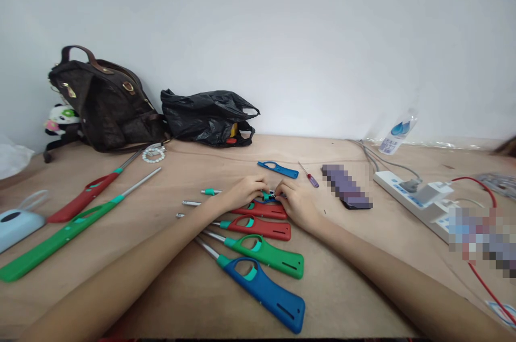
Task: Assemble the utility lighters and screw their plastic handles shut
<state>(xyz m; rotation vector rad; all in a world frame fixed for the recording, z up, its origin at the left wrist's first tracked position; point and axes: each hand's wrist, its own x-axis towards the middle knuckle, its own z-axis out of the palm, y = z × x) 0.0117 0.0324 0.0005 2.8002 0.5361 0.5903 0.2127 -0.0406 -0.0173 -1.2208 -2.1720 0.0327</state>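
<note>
My left hand and my right hand meet over an opened gas lighter, fingers pinched at its small teal and dark inner parts. The metal tube of this lighter points left, and a strip of blue casing shows under my fingers; the rest is hidden. Just beyond them lies a loose blue casing half, with a screwdriver to its right. Below my hands, several whole lighters are fanned out: a red lighter, a green lighter and a blue lighter among them.
At left lie a longer green lighter, a red one and a light-blue device. A brown backpack and black plastic bag stand by the wall. Rightward are a phone, power strip and bottle.
</note>
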